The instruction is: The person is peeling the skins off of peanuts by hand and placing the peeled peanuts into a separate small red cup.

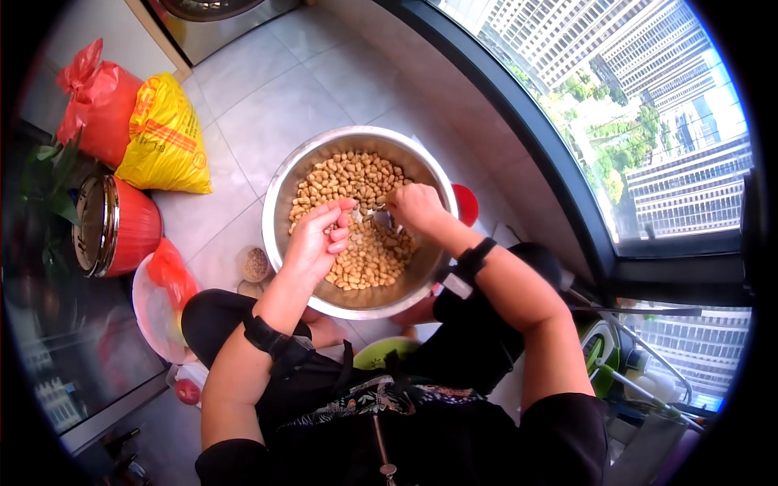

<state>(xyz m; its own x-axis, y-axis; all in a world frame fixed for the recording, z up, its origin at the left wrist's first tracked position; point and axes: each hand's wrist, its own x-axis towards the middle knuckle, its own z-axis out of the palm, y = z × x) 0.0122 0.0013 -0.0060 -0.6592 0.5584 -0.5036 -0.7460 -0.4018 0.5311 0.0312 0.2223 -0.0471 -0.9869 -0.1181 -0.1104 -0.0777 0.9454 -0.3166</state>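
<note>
A wide steel basin [279, 174] stands on the floor before my knees, with a broad layer of unshelled peanuts [356, 174] in it. Over the basin's left half, my left hand [320, 236] is palm-up with its fingers curled in. Its thumb and fingertips come together, and what they hold is too small to make out. My right hand [419, 211] hangs over the right side of the peanuts, closed with the knuckles up. Its fingertips point down and left toward my left hand, and whatever they grip is hidden. A small gap separates the two hands.
Left of the basin sits a small jar [254, 264] with brownish contents. Farther left are a red bucket [134, 227], a tied red bag [101, 113], a yellow bag [166, 138] and a pale tub [147, 312]. A red container [464, 205] stands behind the basin's right rim, near the window wall.
</note>
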